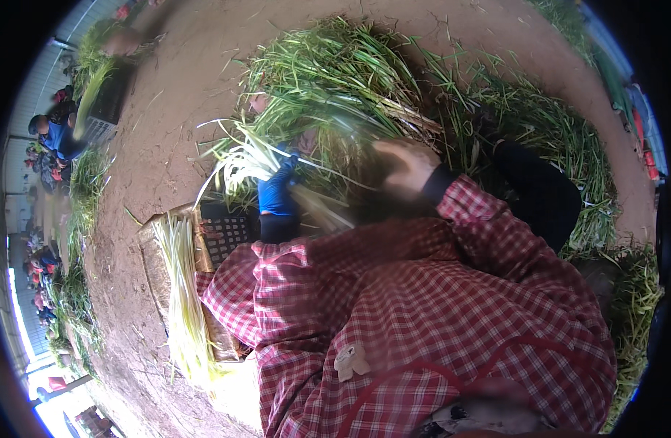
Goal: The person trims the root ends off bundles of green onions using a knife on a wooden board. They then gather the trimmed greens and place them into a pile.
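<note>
My left hand [279,189], in a blue glove, grips a bunch of pale stalks [248,161] that look like blanched chives. The white ends fan out to the upper left, and more stalks trail below the fist. My right hand [409,164] is bare and blurred by motion. It is beside the big heap of green leafy stalks [335,82], and whether its fingers hold any is unclear. To the left, a long bundle of pale yellow stalks [182,290] lies across a brown, box-like support [149,257].
A dark plastic crate [226,232] with a slotted side stands by my left forearm. More green stalks [554,126] cover the ground at right. Across the dirt floor [171,98], a person in blue [59,134] is near another crate [102,117]. Further people and piles line the far left.
</note>
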Available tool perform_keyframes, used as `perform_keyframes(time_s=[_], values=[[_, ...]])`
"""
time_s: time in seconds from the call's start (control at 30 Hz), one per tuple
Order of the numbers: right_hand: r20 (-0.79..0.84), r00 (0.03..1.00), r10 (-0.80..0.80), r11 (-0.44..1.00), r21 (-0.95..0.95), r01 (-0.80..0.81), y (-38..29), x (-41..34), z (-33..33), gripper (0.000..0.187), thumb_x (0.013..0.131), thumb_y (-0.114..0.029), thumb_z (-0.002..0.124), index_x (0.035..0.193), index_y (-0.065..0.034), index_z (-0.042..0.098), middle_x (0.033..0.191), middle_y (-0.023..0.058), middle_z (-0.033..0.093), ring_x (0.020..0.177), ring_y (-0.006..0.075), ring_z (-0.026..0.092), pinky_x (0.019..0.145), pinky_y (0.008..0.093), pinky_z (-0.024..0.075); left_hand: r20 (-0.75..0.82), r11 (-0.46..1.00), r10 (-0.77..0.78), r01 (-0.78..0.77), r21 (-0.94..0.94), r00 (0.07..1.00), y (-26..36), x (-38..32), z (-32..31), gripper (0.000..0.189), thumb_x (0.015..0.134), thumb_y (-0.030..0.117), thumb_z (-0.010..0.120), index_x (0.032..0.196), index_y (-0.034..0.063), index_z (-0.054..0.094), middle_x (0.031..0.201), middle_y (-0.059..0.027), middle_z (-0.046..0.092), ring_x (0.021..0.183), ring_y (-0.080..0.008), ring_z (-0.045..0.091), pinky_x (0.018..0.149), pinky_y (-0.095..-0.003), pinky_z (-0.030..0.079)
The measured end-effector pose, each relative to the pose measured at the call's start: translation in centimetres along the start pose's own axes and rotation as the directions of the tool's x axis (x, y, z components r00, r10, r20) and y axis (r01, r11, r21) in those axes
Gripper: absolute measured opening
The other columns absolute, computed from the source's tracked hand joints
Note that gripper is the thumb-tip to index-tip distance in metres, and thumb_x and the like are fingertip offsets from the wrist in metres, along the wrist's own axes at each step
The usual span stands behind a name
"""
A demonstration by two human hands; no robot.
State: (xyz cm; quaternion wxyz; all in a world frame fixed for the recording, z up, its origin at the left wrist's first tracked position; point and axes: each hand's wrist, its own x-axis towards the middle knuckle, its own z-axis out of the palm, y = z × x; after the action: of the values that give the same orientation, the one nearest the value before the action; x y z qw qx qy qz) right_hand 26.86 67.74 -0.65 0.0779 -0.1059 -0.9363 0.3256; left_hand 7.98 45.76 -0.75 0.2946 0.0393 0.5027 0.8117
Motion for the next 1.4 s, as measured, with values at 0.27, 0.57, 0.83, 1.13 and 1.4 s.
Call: perform_keyframes(time_s=[0.27, 0.57, 0.83, 1.13, 1.4], values=[[0.320, 0.850, 0.418, 0.389, 0.783, -0.486, -3.7, 0.6, 2.8, 0.021, 0.087, -0.022, 0.052, 0.083, -0.0045, 0.064, 0.063, 0.0024, 0.056, 0.052, 0.0087, 0.049, 0.048, 0.0219, 0.0383, -0.088, 0.980, -0.199, 0.200, 0.002, 0.976, -2.2, -1.1, 1.7, 0.034, 0.083, 0.018, 0.064, 0.115, 0.0074, 0.055, 0.091, -0.0001, 0.060, 0.060, -0.0090, 0.047, 0.057, -0.0237, 0.042], [0.217, 0.970, 0.109, 0.994, -0.036, -0.104, -1.5, 1.2, 2.9, 0.014, 0.081, -0.021, 0.057, 0.086, -0.0093, 0.062, 0.080, 0.0108, 0.064, 0.076, 0.0296, 0.062, 0.069, 0.0413, 0.0490, 0.027, 0.947, -0.290, 0.291, -0.134, 0.957, -5.4, -1.5, 5.7, 0.016, 0.085, 0.014, 0.060, 0.098, 0.0063, 0.055, 0.088, -0.0065, 0.061, 0.076, -0.0200, 0.059, 0.071, -0.0335, 0.049], [0.088, 0.843, 0.530, 0.731, -0.552, -0.401, 12.5, 4.8, 3.2, 0.020, 0.079, -0.025, 0.063, 0.094, -0.0127, 0.063, 0.092, 0.0100, 0.063, 0.091, 0.0301, 0.059, 0.076, 0.0412, 0.0485, -0.082, 0.876, -0.400, 0.354, -0.327, 0.913, -5.4, 0.7, 3.7, 0.024, 0.085, 0.024, 0.061, 0.106, 0.0133, 0.059, 0.064, 0.0037, 0.047, 0.052, -0.0097, 0.042, 0.055, -0.0259, 0.041], [0.047, 0.940, 0.339, 0.842, 0.430, -0.325, 2.1, -1.1, 2.5, 0.008, 0.079, -0.007, 0.065, 0.077, -0.0021, 0.059, 0.078, 0.0050, 0.065, 0.077, 0.0138, 0.063, 0.067, 0.0285, 0.0510, 0.062, 0.840, -0.542, 0.542, 0.007, 0.838, -11.6, -0.7, 4.7, 0.028, 0.082, 0.023, 0.065, 0.105, 0.0088, 0.062, 0.095, 0.0012, 0.064, 0.070, -0.0084, 0.049, 0.066, -0.0238, 0.041], [0.302, 0.760, 0.575, 0.801, -0.397, -0.449, 4.0, 1.2, 8.4, 0.043, 0.081, -0.043, 0.058, 0.102, -0.0056, 0.062, 0.102, 0.0124, 0.062, 0.093, 0.0273, 0.060, 0.079, 0.0364, 0.0491, -0.244, 0.966, -0.238, 0.204, -0.156, 0.940, -8.8, 0.5, 2.1, 0.022, 0.073, 0.010, 0.069, 0.094, 0.0112, 0.062, 0.076, 0.0014, 0.063, 0.053, -0.0087, 0.049, 0.048, -0.0218, 0.039]])
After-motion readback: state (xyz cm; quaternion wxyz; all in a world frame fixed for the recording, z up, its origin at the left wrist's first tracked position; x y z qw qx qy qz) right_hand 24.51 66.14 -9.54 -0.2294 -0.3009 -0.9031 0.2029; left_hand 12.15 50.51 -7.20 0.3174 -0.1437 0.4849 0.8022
